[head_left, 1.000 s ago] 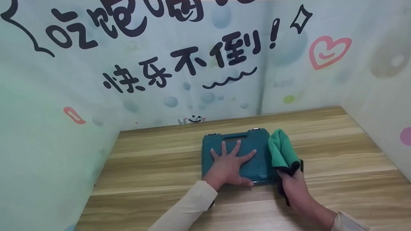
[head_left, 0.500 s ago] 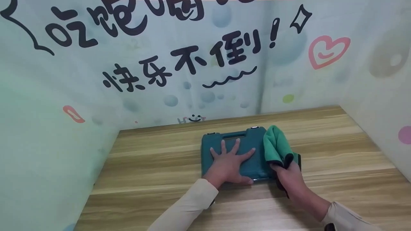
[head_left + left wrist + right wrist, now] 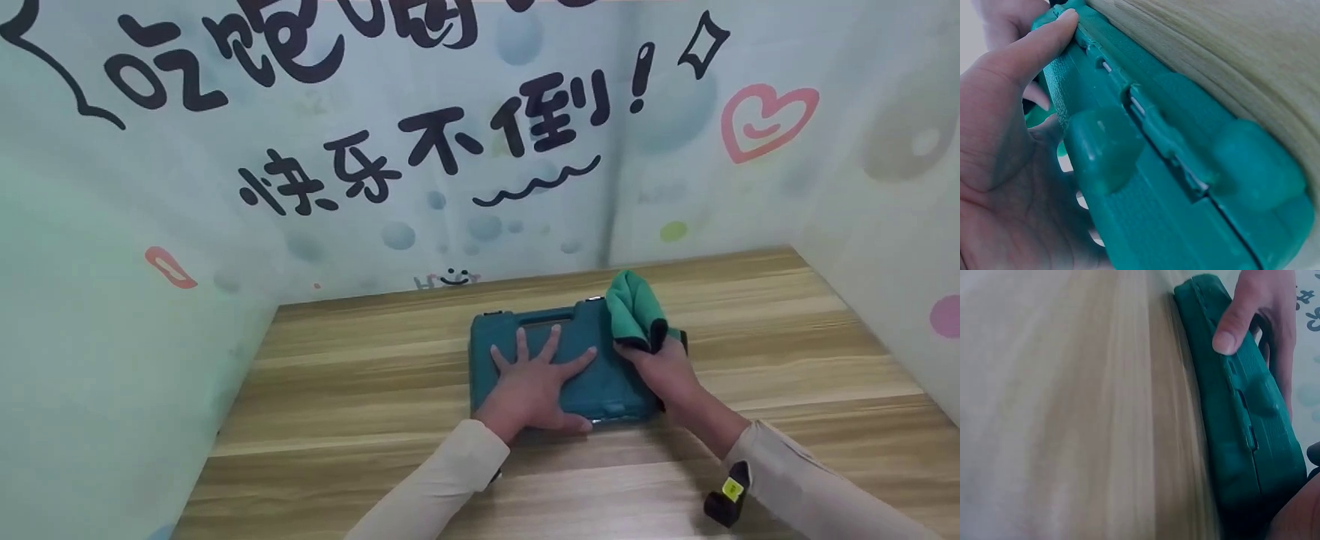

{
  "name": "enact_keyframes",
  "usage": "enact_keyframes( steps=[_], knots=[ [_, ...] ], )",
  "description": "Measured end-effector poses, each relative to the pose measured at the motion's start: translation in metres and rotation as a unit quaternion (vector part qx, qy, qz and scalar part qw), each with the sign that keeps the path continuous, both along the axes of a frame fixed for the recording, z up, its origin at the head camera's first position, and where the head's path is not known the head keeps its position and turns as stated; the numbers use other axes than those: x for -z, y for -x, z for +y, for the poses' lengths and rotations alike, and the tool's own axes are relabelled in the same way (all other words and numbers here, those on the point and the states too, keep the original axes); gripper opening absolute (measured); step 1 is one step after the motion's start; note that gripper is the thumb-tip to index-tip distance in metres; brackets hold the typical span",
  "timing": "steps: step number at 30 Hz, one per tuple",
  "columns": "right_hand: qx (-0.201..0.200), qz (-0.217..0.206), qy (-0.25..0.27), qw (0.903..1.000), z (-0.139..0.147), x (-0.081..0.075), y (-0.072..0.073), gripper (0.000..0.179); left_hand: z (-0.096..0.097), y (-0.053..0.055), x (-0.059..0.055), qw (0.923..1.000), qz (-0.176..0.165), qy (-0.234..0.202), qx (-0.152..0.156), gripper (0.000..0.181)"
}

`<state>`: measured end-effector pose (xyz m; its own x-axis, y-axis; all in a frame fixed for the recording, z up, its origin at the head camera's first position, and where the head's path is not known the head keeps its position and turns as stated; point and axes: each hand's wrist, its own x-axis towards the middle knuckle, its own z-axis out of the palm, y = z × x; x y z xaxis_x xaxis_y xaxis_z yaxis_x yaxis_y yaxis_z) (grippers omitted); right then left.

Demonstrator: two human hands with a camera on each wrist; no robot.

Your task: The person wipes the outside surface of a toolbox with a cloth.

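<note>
A dark teal plastic carrying case (image 3: pixel 607 390) lies flat on the wooden table, its handle toward the back wall. My left hand (image 3: pixel 531 390) rests on the lid with fingers spread wide. In the left wrist view, its thumb (image 3: pixel 1044 48) presses along the hinged edge of the case (image 3: pixel 1168 152). My right hand (image 3: pixel 664 371) grips a folded green cloth (image 3: pixel 634 307) with black edging, over the right side of the lid. The right wrist view shows only part of the right hand (image 3: pixel 1303 514) at the corner, and most of the cloth is hidden there.
The wooden tabletop (image 3: pixel 360 390) runs around the case. Behind it stands a back wall (image 3: pixel 360 247) with black lettering, and side walls close in at left and right. A black strap piece with a yellow label (image 3: pixel 731 491) sits by the right sleeve.
My right hand has moved the green cloth left and toward the back, along the right side of the case. The left hand and the case have hardly moved.
</note>
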<state>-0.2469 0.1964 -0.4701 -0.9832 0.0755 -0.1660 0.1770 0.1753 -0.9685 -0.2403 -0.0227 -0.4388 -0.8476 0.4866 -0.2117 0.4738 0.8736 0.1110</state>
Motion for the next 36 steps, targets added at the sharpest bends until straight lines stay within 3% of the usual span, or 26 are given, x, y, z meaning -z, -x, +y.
enact_keyframes(
  steps=[5,9,16,20,23,27,36],
  knots=[
    [0.004,-0.002,-0.002,1.0000,0.000,-0.002,0.014,0.082,0.000,-0.001,0.000,1.0000,-0.005,-0.006,0.001,0.098],
    [-0.002,-0.017,0.017,0.9997,0.002,-0.003,0.022,0.083,0.000,-0.002,0.000,0.9999,-0.009,-0.006,-0.002,0.099],
    [-0.003,-0.009,0.046,0.9989,0.004,-0.003,0.037,0.082,0.000,-0.001,-0.001,1.0000,-0.006,-0.004,0.001,0.099],
    [-0.030,0.058,0.057,0.9962,0.003,-0.001,0.048,0.069,0.001,-0.001,-0.002,1.0000,-0.007,-0.001,0.001,0.099],
    [-0.038,0.075,0.061,0.9946,0.003,0.000,0.053,0.067,0.001,-0.001,-0.002,1.0000,-0.008,0.000,0.002,0.099],
    [-0.031,0.032,0.058,0.9973,0.004,0.002,0.057,0.073,0.000,-0.001,-0.002,1.0000,-0.010,0.001,0.000,0.099],
    [-0.041,0.040,0.056,0.9968,0.005,0.002,0.068,0.072,0.000,-0.001,0.000,1.0000,-0.002,0.006,0.002,0.100]
  ],
)
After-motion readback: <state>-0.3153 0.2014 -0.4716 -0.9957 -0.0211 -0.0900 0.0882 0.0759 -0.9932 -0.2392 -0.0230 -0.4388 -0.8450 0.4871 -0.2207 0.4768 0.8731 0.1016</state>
